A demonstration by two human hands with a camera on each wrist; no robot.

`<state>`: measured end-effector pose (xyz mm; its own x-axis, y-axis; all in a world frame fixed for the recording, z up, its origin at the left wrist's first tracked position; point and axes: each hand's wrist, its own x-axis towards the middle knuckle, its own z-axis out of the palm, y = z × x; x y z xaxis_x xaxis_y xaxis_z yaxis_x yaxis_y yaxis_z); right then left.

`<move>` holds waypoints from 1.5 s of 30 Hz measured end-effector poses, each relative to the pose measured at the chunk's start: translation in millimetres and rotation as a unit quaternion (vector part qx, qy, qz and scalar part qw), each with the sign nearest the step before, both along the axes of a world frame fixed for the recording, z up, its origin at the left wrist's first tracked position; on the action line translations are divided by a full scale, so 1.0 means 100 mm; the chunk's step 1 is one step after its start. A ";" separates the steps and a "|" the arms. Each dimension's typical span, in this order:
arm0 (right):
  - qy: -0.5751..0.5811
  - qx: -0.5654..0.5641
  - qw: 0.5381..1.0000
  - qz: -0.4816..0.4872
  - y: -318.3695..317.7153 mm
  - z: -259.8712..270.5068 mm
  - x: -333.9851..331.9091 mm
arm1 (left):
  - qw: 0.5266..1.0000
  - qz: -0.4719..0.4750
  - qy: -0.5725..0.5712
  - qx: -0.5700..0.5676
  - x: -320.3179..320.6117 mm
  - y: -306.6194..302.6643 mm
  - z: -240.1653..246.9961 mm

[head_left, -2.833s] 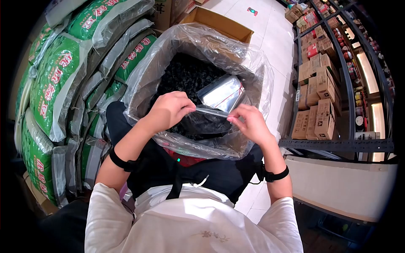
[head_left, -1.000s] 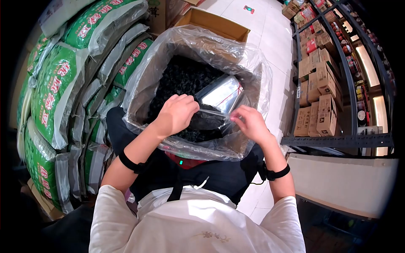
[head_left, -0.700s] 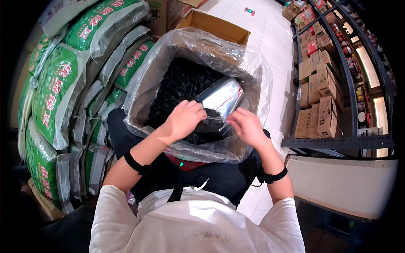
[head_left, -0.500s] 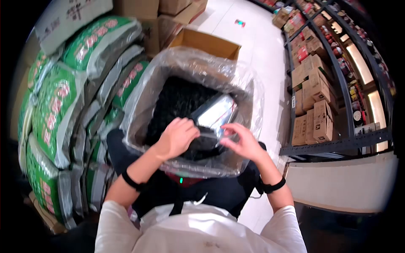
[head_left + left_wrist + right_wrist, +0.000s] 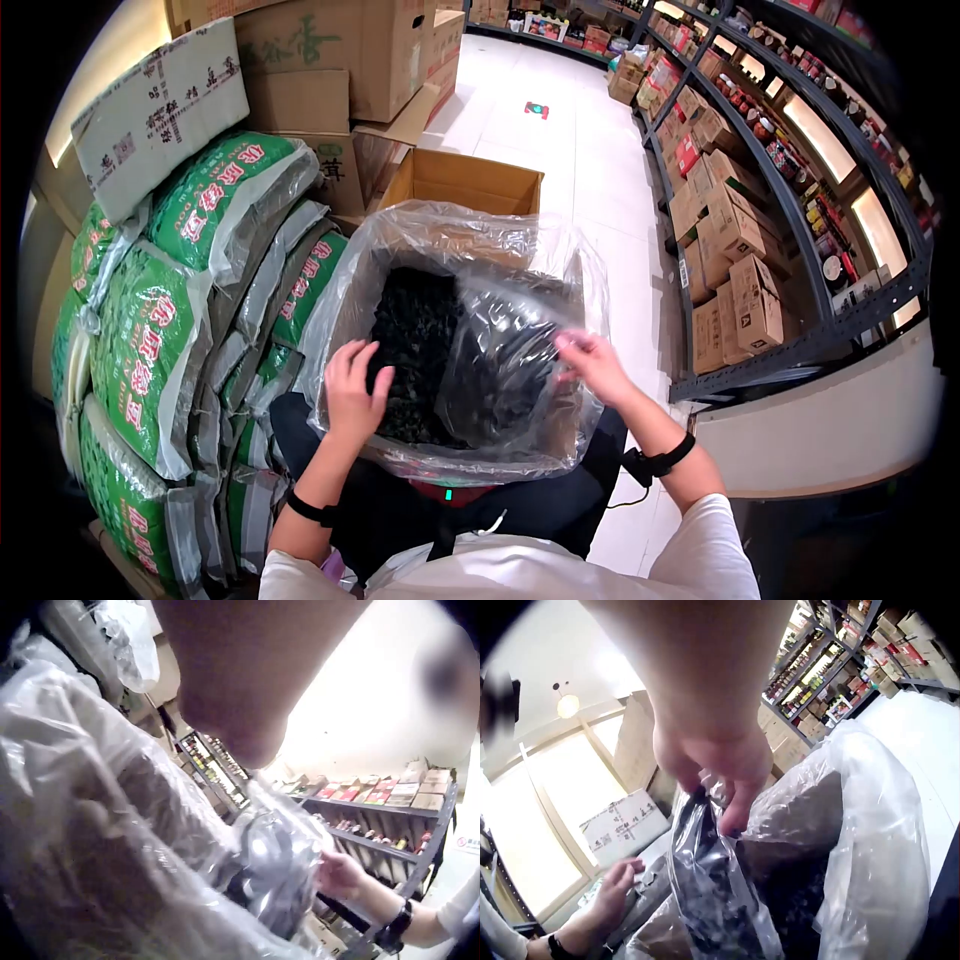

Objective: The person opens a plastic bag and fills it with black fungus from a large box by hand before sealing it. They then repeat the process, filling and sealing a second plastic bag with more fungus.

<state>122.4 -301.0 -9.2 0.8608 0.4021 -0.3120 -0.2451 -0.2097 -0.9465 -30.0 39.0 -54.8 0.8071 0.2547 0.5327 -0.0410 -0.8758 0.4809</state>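
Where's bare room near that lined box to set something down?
The white floor is mostly bare between the lined box and the shelving, widening beyond the open carton. Crowded: the left, with green sacks beside the box, and the box opening, with black pieces, the left hand, and the right hand pinching a clear bag.

You have a pale tiled floor [image 5: 510, 80] running from near to far, glossy under bright light. Along your right stands a dark metal rack [image 5: 800, 347], with glowing panels [image 5: 818, 145] behind its shelves and a pale panel [image 5: 820, 440] below. At the far end you face more low shelving [image 5: 545, 39]. Your right wrist view shows tall bright panels [image 5: 536, 825] in pale frames and a round lamp [image 5: 568, 706] glowing above them.
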 end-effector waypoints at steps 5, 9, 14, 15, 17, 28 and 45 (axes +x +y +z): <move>-0.065 0.350 0.920 -0.163 0.24 0.37 0.36 | 0.988 0.058 0.130 -0.066 -0.18 0.17 -0.53; -0.025 0.331 0.941 -0.067 0.50 0.34 0.26 | 0.978 0.045 0.189 -0.077 -0.18 0.17 -0.57; -0.045 0.144 0.985 -0.085 0.36 -0.38 0.29 | 0.974 0.001 0.219 -0.064 -0.19 0.18 -0.63; -0.081 0.064 0.994 -0.048 0.21 -0.63 0.34 | 0.972 -0.002 0.227 -0.057 -0.18 0.18 -0.61; -0.114 -0.017 0.993 -0.008 0.05 -0.73 0.29 | 0.963 -0.013 0.261 -0.061 -0.16 0.17 -0.62; -0.437 -0.365 0.815 0.108 -0.27 -0.99 0.00 | 0.936 -0.117 0.329 0.044 0.14 0.05 -0.21; -0.452 -0.358 0.815 0.049 -0.11 -1.03 -0.05 | 0.910 -0.212 0.355 0.035 1.62 -0.53 1.41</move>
